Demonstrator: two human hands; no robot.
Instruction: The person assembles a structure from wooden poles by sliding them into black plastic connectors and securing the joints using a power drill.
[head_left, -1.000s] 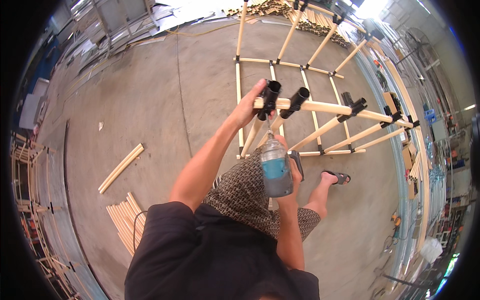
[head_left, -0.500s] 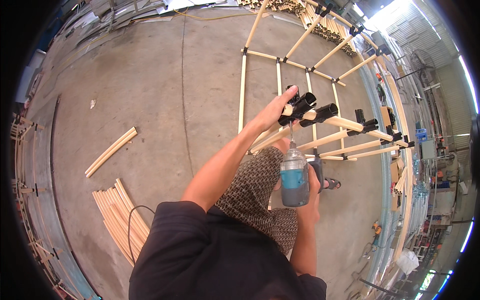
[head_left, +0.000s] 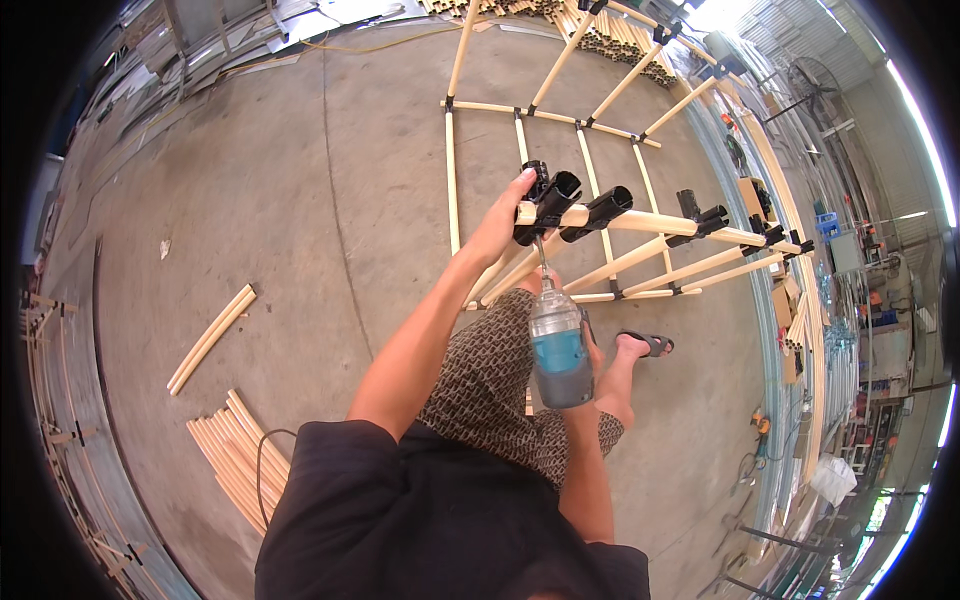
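My left hand is closed around a black pipe joint at the near end of a cream pipe. This pipe belongs to a standing frame with several more black joints along it. In my right hand is a teal and grey power screwdriver, held upright below the joint. Its long bit points up and reaches the joint's underside; the exact contact is hidden. The tool's body covers most of my right fingers. A second black joint sits just right of the first.
The frame's lower rails spread across the concrete floor ahead. On the left lie two loose pipes and a pile of cream pipes. Stacked pipes stand at the back, and a cluttered rack lines the right side.
The view has shifted, so the frame, tool and hands appear farther left. My left hand still grips the joint and the screwdriver stays beneath it. My right foot shows more fully.
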